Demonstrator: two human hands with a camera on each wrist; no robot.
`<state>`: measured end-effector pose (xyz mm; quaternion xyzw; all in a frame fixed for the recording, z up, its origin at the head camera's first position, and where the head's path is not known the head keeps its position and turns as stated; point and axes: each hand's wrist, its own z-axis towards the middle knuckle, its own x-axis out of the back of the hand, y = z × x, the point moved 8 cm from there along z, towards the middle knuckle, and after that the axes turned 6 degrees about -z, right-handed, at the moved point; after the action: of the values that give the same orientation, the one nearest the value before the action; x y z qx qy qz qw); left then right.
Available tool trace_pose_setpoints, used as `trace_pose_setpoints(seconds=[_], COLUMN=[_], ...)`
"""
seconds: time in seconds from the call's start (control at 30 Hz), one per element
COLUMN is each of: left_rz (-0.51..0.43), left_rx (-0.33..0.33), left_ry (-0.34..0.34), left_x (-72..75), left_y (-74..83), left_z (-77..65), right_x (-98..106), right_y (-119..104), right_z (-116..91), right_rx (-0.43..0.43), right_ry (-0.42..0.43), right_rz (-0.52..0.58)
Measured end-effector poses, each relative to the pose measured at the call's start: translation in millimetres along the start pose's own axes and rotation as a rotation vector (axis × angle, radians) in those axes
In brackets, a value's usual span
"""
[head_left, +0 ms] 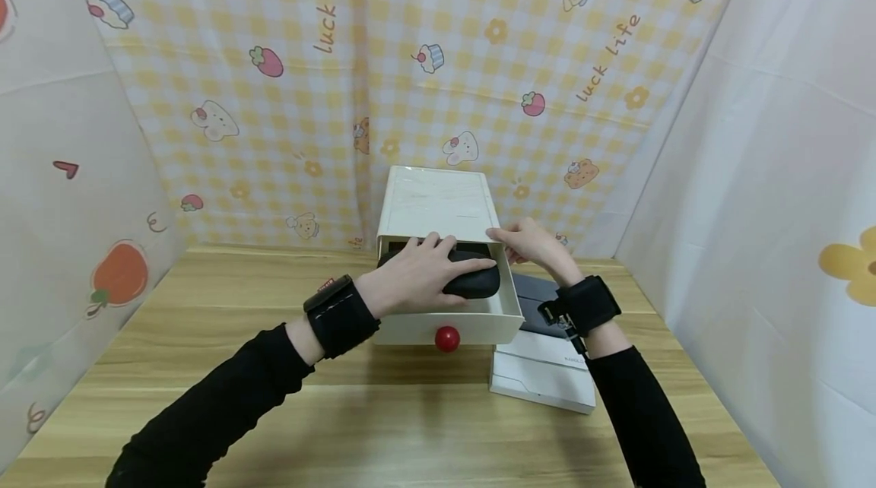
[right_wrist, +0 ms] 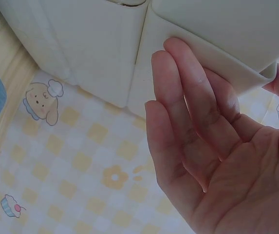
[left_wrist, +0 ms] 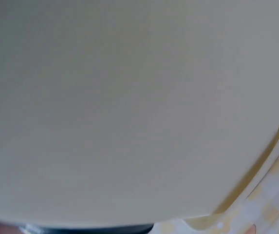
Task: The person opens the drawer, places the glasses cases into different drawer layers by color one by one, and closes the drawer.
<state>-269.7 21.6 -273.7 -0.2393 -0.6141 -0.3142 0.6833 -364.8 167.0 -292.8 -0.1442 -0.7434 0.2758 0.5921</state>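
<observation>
A white drawer cabinet (head_left: 441, 203) stands in the middle, its drawer (head_left: 508, 305) pulled out toward me, with a red round knob (head_left: 448, 339) on the front. Within the drawer lies a black, rounded glasses case (head_left: 475, 284). My left hand (head_left: 424, 271) grips the case from above, thumb along the near side and fingers at the back. At the cabinet's front right corner, my right hand (head_left: 537, 243) holds the edge between thumb and fingers; its fingers (right_wrist: 166, 87) lie against the outer side. A pale surface (left_wrist: 139, 107) fills most of the left wrist view.
Right of the drawer lie a white flat box (head_left: 544, 378) and a dark grey flat item (head_left: 535, 298) on the wooden table (head_left: 287, 412). A checked curtain (head_left: 274, 108) hangs close behind the cabinet, and a white curtain (head_left: 773, 131) borders the right side.
</observation>
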Motion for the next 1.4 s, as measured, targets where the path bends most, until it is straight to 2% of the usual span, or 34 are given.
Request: trace_pose_setpoints(seconds=[0.23,0.7,0.8,1.03,1.2,1.4], left_rz=[0.015,-0.128,-0.127,-0.123,-0.095,-0.143], left_rx=[-0.039,-0.043,-0.051,-0.092,-0.117,-0.164], left_ry=[-0.032,-0.114,-0.089,0.024,0.050,0.089], left_x=[-6.5,-21.6,-21.6,-13.1,-9.1,2.5], left_y=[3.0,-1.9,-3.0,-2.7,-1.8,0.3], left_z=[1.1,1.6,1.6,-1.9,-5.2,-10.8], right_x=[-0.1,0.4,0.2,0.0,0.6,0.1], right_y=[-1.5,-0.5,0.1,0.2,-0.3,-0.7], right_z=[-0.2,0.9,1.6,2.8,2.3,1.0], right_rx=[0.002,0.012,0.011,0.023,0.019,0.020], right_ry=[0.000,0.001,0.003,0.016,0.024,0.020], right_rz=[-0.009,0.008,0.002,-0.010,-0.024,-0.010])
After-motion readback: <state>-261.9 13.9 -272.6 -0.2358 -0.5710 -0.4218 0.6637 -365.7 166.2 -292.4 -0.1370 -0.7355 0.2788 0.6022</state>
